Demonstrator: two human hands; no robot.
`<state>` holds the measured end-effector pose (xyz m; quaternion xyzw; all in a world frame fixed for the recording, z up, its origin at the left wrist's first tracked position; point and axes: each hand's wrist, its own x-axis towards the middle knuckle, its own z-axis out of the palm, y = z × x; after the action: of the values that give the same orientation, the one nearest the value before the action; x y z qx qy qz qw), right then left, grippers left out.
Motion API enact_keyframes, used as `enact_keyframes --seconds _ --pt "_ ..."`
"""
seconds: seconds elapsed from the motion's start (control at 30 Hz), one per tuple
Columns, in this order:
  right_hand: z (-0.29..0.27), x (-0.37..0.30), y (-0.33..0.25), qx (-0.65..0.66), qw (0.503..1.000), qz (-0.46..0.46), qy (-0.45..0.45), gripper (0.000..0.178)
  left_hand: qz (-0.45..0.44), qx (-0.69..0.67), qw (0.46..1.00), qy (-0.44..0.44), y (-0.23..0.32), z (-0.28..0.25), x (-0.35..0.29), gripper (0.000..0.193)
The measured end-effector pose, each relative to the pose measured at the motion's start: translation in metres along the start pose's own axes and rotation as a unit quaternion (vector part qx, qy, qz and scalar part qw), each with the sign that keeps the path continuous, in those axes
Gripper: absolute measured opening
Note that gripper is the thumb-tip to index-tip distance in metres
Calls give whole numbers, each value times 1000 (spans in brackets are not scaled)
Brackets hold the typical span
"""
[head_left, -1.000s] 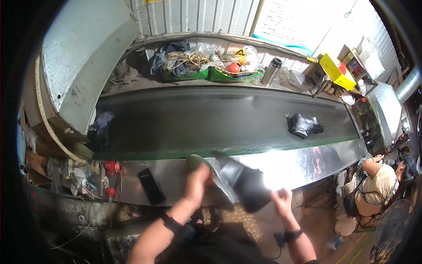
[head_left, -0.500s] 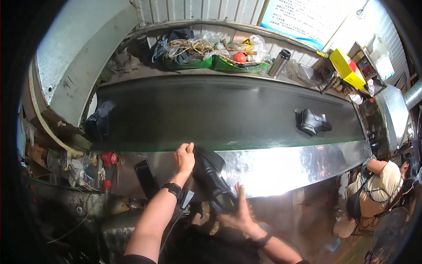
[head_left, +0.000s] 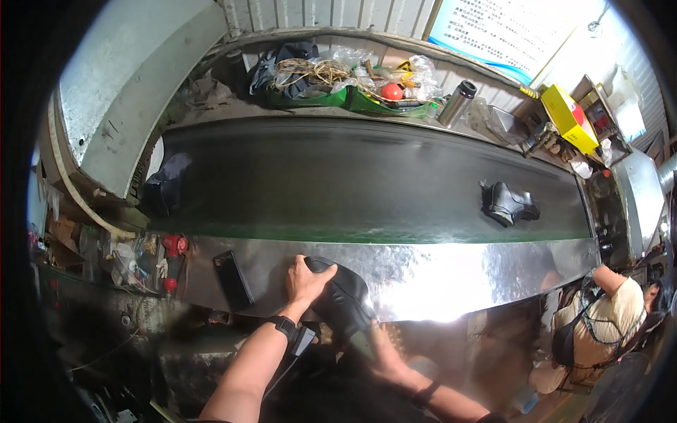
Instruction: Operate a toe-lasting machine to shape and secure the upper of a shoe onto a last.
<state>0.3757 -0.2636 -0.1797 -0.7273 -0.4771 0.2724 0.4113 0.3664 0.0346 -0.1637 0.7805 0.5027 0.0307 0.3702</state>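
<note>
As left hand (head_left: pixel 307 283) grips, shoe (head_left: pixel 343 299) slants; it touches right hand (head_left: pixel 388 356).

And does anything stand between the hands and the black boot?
Nothing visible does. The left hand grips the far end of the black boot directly; the right hand is at its near end. The phone lies to the left, not between them.

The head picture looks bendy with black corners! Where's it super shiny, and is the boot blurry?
In the head view, the far edge of the dark belt bows, fisheye-style, and the corners go black; also there, white glare washes out part of the metal ledge; same view, the black boot looks softest near the right hand.
</note>
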Motion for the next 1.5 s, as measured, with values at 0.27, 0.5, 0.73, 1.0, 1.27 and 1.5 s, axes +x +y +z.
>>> enact_keyframes --seconds 0.27,0.5,0.73,1.0,1.27,1.5 --pt "1 17 5 16 996 -76 45 101 -81 -81 992 54 -19 3 22 58" --pt "-46 66 -40 332 935 122 9 96 -31 -284 957 49 -30 -48 -24 46" --pt "13 123 -144 336 927 110 -127 70 -35 -276 928 249 -84 -158 -112 50" --pt "167 82 -294 347 896 -53 -271 51 -152 -327 809 465 -198 -306 -315 43" --pt "273 3 -368 291 847 -124 -427 47 -238 -287 739 561 -278 -357 -501 50" --pt "334 -41 -413 201 850 -183 -452 25 -37 -683 515 517 -361 -349 -579 42"
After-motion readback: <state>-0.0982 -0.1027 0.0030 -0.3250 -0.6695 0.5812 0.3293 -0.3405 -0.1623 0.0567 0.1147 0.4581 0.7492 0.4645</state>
